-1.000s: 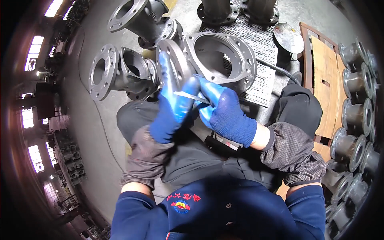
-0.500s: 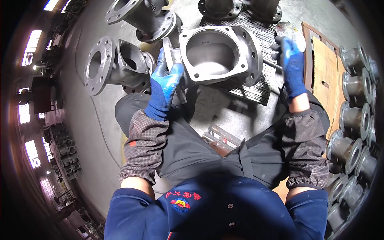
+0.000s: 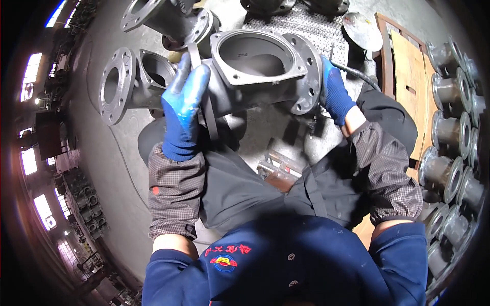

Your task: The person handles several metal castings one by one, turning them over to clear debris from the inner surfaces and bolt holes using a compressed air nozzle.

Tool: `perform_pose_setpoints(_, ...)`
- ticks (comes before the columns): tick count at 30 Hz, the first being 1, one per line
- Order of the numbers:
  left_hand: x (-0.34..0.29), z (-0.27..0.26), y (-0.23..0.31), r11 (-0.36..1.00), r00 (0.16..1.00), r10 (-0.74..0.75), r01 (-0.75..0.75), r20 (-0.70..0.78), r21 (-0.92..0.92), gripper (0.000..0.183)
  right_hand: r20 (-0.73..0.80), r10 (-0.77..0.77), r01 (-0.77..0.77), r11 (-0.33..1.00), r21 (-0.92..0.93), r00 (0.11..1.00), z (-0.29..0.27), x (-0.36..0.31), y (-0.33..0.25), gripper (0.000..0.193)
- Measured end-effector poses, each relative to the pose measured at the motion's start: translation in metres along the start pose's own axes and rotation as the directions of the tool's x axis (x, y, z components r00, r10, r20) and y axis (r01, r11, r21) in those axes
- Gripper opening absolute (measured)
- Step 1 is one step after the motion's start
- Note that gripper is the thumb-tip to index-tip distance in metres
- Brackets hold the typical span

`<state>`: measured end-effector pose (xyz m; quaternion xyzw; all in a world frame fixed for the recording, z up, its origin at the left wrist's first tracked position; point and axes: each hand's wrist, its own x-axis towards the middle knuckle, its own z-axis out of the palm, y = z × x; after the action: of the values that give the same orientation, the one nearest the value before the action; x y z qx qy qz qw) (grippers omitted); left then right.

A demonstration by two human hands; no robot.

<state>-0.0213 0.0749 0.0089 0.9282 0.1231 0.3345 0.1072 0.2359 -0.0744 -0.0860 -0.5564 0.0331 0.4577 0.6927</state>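
Note:
A grey cast-metal valve body [image 3: 250,92] with round end flanges and a squarish opening is in front of me, tilted toward me. My left hand [image 3: 182,109], in a blue coated glove, grips its left flange, thumb on the inner side and fingers on the outer. My right hand [image 3: 335,94], also gloved, holds the right flange at its outer face; its fingertips are partly hidden behind the rim. A dark hose or rod [image 3: 357,74] runs just beyond my right hand.
Other flanged valve bodies stand at the left [image 3: 117,86] and far left [image 3: 196,30]. Behind the held one is a patterned metal plate [image 3: 286,23], with a pale round disc [image 3: 363,31] beside it. A wooden board [image 3: 408,97] and rows of flanged castings [image 3: 449,127] line the right.
My right hand has come down and left from near the pale disc onto the right flange. The valve body has tilted toward me and shifted left, along with my left hand.

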Motion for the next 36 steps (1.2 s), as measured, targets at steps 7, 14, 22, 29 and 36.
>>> perform_pose_setpoints(7, 0.012, -0.007, 0.004, 0.994, 0.994, 0.1, -0.098, -0.042, 0.045, 0.036, 0.359, -0.31, 0.455, 0.765, -0.457, 0.881, -0.003, 0.004, 0.012, 0.054)
perform_pose_setpoints(14, 0.032, 0.002, 0.022, 0.848, 0.893, -0.423, 0.45, 0.156, -0.281, 0.058, 0.304, -0.252, 0.324, 0.921, -0.217, 0.919, -0.013, 0.032, 0.002, 0.042)
perform_pose_setpoints(22, 0.021, 0.019, -0.023, 0.974, 0.992, -0.129, 0.123, -0.016, -0.191, 0.043, 0.146, -0.198, 0.211, 0.975, -0.073, 0.969, 0.007, 0.018, 0.029, 0.041)
perform_pose_setpoints(29, 0.056, 0.022, -0.032, 0.986, 0.994, -0.102, 0.107, 0.047, -0.131, 0.039, -0.116, 0.11, -0.12, 0.99, -0.08, 0.987, 0.009, 0.017, 0.051, 0.044)
perform_pose_setpoints(36, 0.069, 0.035, 0.006, 0.877, 0.93, -0.326, 0.364, 0.169, -0.313, 0.044, -0.127, 0.192, -0.192, 0.981, 0.011, 0.973, 0.005, 0.036, 0.036, 0.042)
